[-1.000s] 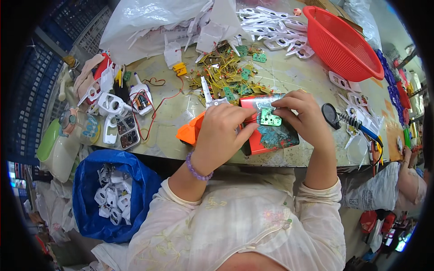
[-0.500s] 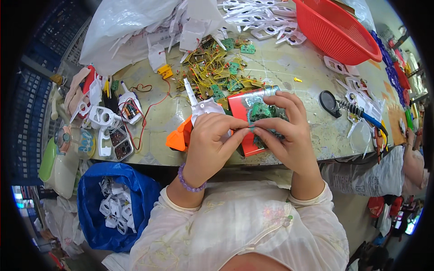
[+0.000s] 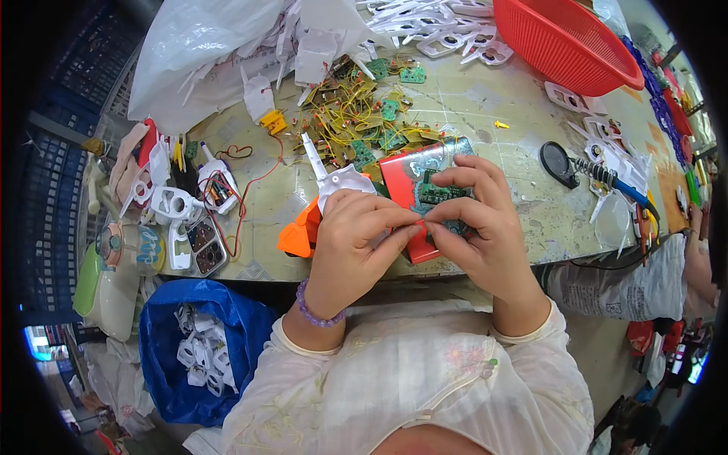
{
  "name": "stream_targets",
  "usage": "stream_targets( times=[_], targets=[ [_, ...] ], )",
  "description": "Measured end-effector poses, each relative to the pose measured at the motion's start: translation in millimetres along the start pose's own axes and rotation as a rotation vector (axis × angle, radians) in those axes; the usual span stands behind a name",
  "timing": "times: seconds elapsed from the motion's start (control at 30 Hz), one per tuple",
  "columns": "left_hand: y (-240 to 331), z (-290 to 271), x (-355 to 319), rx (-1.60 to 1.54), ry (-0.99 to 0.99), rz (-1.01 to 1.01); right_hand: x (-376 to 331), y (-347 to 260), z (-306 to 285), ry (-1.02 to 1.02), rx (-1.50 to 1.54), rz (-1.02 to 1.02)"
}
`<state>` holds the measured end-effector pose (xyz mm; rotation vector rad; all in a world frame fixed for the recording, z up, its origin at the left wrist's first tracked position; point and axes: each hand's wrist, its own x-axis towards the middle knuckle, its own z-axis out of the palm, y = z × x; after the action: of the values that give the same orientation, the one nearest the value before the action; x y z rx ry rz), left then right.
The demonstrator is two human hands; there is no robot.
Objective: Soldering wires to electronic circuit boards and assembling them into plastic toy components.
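Note:
Over the red box at the table's front edge, my two hands meet fingertip to fingertip. My left hand pinches thumb and forefinger together. My right hand does the same against it, its other fingers curled above. What lies between the fingertips is too small to make out. A green circuit board shows beside my right fingers, above the box's blue-green stained top; whether those fingers touch it I cannot tell. Behind my left hand lie a white plastic housing with a long pointed stem and an orange plastic part.
Circuit boards with yellow wires lie heaped beyond the box. A soldering iron sits in its coiled holder at right, near white plastic frames. A red basket stands at far right. A blue bag holds white parts at lower left.
The view has shifted slightly. My right fingers have moved a little and the board beside them shows at a different tilt; both hands stay pinched together over the red box.

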<state>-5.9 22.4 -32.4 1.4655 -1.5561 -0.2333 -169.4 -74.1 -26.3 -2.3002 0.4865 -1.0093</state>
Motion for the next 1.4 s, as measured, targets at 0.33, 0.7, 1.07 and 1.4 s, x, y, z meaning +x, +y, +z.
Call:
stream_targets(
  times=[0.33,0.7,1.07,1.4],
  targets=[
    [-6,4,1,0.048,0.068,-0.003,1,1,4,0.091,-0.131,-0.057],
    [-9,0,1,0.201,-0.005,0.237,9,12,-14,-0.203,-0.088,-0.134],
    [-6,11,1,0.157,-0.053,0.312,3,11,-22,0.091,0.125,-0.089],
    [-3,13,-1,0.193,-0.032,0.301,-95,92,-114,1.203,0.446,0.225]
  ],
)
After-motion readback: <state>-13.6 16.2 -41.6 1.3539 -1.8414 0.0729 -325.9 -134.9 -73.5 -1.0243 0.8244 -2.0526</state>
